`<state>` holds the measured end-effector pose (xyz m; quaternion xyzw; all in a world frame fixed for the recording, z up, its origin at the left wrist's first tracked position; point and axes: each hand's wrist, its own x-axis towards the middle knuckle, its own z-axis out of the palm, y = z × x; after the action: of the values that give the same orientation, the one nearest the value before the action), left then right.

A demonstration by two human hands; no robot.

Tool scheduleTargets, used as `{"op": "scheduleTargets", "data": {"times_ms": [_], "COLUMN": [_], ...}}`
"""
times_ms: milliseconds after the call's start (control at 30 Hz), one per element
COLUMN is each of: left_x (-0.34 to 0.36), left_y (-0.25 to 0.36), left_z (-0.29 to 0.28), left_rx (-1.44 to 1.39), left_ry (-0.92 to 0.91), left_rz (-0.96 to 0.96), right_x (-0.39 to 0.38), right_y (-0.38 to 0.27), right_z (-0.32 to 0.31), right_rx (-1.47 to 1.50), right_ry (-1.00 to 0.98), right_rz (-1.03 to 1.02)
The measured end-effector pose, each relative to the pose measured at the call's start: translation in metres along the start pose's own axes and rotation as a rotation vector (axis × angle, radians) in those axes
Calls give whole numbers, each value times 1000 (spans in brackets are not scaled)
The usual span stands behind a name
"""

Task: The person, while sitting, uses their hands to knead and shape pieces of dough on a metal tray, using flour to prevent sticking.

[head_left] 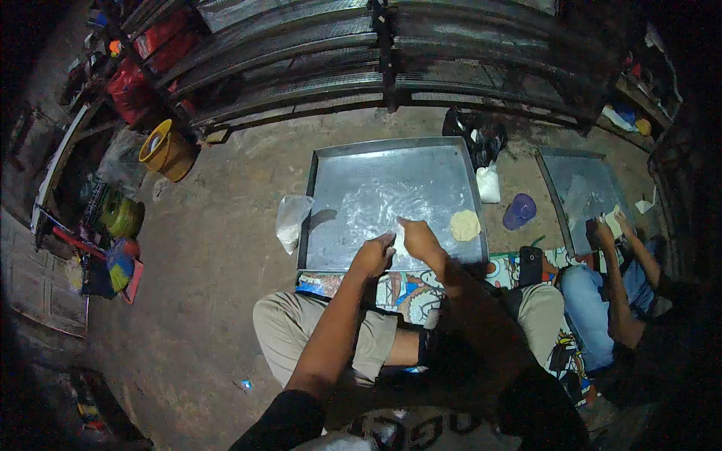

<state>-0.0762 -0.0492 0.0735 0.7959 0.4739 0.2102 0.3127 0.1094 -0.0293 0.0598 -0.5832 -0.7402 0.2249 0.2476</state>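
Observation:
A large shallow metal tray (338,161) lies in front of my crossed legs, its bottom smeared with white flour. Over its near part, my left hand (372,255) and my right hand (423,242) come close together. Both have their fingers curled closed on a small pale piece of dough (399,240), which shows in the gap between them and is partly covered by the fingers. To the right of my right hand, a flat round of yellowish dough (465,225) rests inside the tray by its right wall.
Clear bags of white powder (292,225) (488,185) flank the tray. A purple cup (519,212) and a dark phone (531,264) lie to the right. There, another person's hands (606,229) handle dough over a second tray (575,161). Racks (301,75) stand behind; a yellow bucket (169,154) stands far left.

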Motion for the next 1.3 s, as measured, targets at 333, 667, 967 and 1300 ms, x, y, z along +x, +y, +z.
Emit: {"op": "scheduleTargets", "data": {"times_ms": [333, 667, 967, 1300], "left_x": [20, 28, 6, 17], "left_y": [23, 20, -3, -1], "left_z": [24, 13, -18, 14], "left_rx": [298, 127, -26, 168], "left_ry": [93, 109, -6, 187], "left_rz": [111, 48, -18, -57], "right_x": [7, -2, -3, 0], "right_y": [14, 33, -16, -40], "right_z": [-52, -45, -22, -4], "right_rx": [11, -39, -211, -82], "right_ry": [286, 131, -240, -74], "right_rz": [306, 271, 178, 263]}}
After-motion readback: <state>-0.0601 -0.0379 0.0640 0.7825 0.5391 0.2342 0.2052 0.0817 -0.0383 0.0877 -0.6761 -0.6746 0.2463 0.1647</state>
